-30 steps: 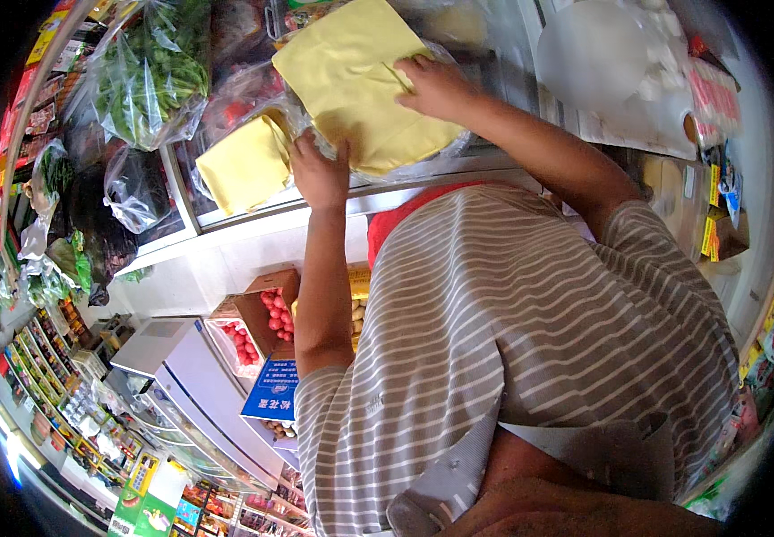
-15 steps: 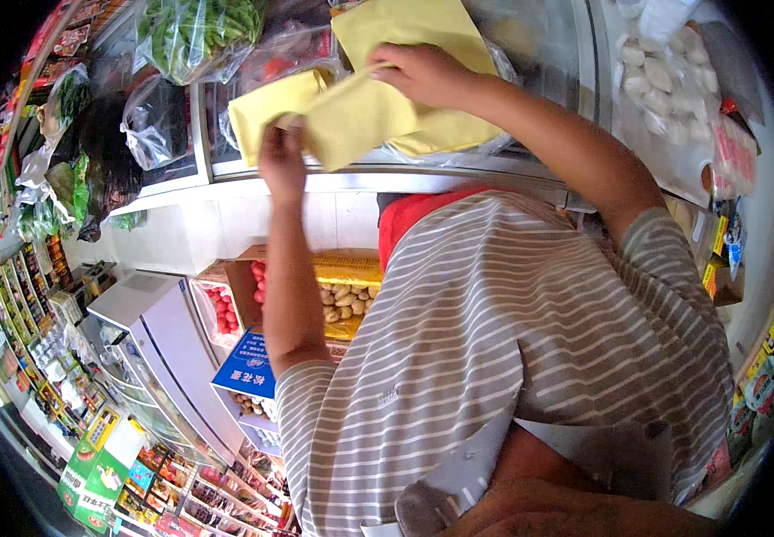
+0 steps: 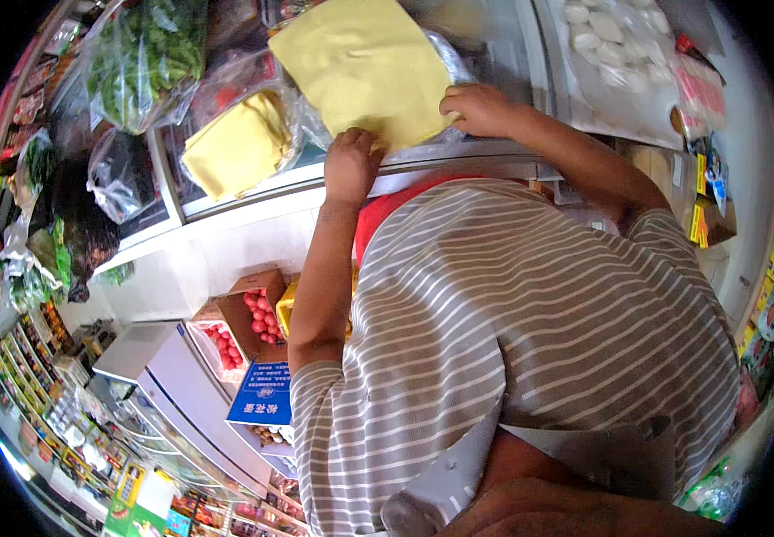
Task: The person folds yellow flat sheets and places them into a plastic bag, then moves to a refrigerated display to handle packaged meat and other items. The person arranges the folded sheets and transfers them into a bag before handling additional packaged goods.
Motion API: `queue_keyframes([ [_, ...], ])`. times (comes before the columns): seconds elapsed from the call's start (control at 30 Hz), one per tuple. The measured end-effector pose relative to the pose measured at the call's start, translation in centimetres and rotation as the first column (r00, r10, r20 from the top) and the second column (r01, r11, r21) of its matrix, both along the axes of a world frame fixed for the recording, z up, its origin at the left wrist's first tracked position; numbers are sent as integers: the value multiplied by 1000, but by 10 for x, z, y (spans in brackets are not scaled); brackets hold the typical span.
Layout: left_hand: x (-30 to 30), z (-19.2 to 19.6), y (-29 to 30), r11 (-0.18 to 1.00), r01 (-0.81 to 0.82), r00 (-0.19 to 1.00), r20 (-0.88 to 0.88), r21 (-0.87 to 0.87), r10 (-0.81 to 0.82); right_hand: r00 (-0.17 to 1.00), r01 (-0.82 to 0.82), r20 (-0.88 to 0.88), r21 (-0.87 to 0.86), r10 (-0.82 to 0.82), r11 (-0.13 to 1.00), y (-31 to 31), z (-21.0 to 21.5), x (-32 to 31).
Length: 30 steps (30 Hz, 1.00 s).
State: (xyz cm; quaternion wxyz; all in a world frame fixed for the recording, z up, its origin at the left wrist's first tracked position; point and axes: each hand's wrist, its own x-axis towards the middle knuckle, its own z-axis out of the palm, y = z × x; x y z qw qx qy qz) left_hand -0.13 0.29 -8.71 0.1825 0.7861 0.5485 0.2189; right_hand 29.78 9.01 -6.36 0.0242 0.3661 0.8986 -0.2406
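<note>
A stack of square, soft yellow sheets [image 3: 360, 67] lies flat on plastic film on the glass counter. At its near edge, the fingers of my left hand [image 3: 352, 170] are closed on the sheet's edge; their tips are partly hidden. My right hand [image 3: 487, 111] has curled fingers pinching the right edge near the corner. To the left of the stack sits a smaller pile of folded yellow sheets [image 3: 239, 148], also on plastic film, with neither hand touching it.
A bag of green vegetables [image 3: 145, 63] lies far left on the glass counter [image 3: 494, 152], which has a metal-framed near edge. Bagged white round pieces [image 3: 611, 36] lie at right. Below left are a box of red round items [image 3: 263, 318], a blue carton [image 3: 261, 394] and a white cabinet [image 3: 194, 394].
The yellow sheet stretched between my hands has left them, and the folded pile at left looks fuller. Both hands have shifted to the near and right edges of the flat stack.
</note>
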Motion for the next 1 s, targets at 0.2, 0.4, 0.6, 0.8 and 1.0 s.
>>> queue_keyframes([
  [0.2,3,-3,11,994,63,996,-59,-86,-68,997,78,-26,50,-77,996,-13,-13,14],
  [0.4,3,-8,20,955,-79,997,-27,-285,74,992,103,72,-20,-101,995,-6,-8,3],
  [0.6,5,-1,23,949,51,989,-114,-310,-90,995,27,102,-23,-25,999,4,-18,2],
  [0.8,-11,-10,25,943,97,995,29,-318,-92,991,-3,133,-18,5,1000,5,-19,2],
  [1.0,11,16,20,972,2,997,-77,-237,-21,996,2,85,31,-5,1000,2,-22,1],
])
